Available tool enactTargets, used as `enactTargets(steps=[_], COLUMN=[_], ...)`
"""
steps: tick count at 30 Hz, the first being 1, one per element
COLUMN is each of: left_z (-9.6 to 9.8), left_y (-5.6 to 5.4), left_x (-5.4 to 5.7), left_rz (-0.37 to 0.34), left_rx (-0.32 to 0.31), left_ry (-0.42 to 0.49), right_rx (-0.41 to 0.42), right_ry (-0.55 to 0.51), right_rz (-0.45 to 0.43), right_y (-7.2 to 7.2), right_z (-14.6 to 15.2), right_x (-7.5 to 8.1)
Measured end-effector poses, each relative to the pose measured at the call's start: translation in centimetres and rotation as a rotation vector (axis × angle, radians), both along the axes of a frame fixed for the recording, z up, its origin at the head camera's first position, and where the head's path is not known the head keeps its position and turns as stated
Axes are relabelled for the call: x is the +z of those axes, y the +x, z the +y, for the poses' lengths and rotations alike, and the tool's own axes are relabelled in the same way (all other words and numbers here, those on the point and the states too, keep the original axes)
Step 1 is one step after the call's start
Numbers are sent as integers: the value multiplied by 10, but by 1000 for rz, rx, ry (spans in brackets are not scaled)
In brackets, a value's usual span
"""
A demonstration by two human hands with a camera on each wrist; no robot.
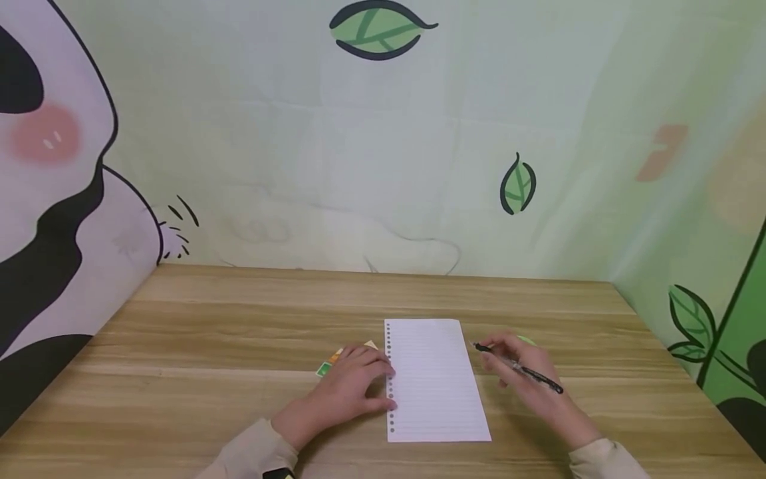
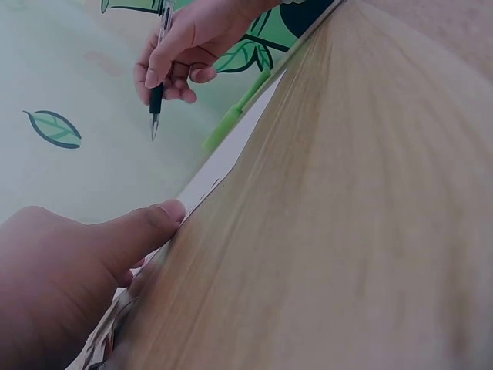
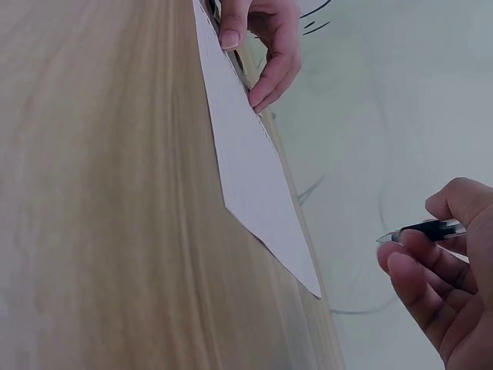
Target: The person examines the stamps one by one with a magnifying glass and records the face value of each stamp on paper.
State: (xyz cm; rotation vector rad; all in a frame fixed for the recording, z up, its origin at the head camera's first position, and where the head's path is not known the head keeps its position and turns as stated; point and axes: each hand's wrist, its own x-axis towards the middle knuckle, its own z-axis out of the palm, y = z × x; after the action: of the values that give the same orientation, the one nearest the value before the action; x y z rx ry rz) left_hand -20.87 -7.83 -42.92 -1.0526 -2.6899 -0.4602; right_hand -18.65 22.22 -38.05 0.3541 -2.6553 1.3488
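Observation:
A sheet of lined loose-leaf paper with punched holes down its left side lies on the wooden table. My left hand rests at that punched edge, its thumb and fingertips touching the paper. To the right of the sheet, my right hand holds a pen between thumb and fingers. The pen has a clear barrel and a dark grip; its metal tip points down and is raised above the paper in the left wrist view.
A small colourful item, green and orange, lies partly hidden behind my left hand. Beyond the paper in the left wrist view is a slim bright green object. The wooden table meets a wall hanging printed with leaves and a panda.

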Motion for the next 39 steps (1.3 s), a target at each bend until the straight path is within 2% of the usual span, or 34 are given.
enactTargets(steps=[5, 10, 14, 21, 27, 34, 39], left_z=[1, 3, 3, 0, -1, 0, 2], left_y=[0, 0, 0, -1, -1, -1, 0], left_x=[-2, -4, -4, -4, -4, -3, -2], left_rz=[2, -4, 2, 2, 5, -2, -8], left_rx=[-8, -13, -7, -2, -2, 5, 8], left_ry=[-4, -7, -1, 17, 23, 25, 26], right_rx=[-8, 44, 84, 87, 104, 167, 192], right_ry=[-17, -36, -92, -96, -105, -195, -199], right_rz=[-62, -130, -193, -165, -136, -197, -198], right_y=[-1, -1, -5, -17, -31, -41, -46], right_z=[3, 5, 0, -18, -34, -56, -71], right_x=[-1, 1, 7, 19, 23, 18, 10])
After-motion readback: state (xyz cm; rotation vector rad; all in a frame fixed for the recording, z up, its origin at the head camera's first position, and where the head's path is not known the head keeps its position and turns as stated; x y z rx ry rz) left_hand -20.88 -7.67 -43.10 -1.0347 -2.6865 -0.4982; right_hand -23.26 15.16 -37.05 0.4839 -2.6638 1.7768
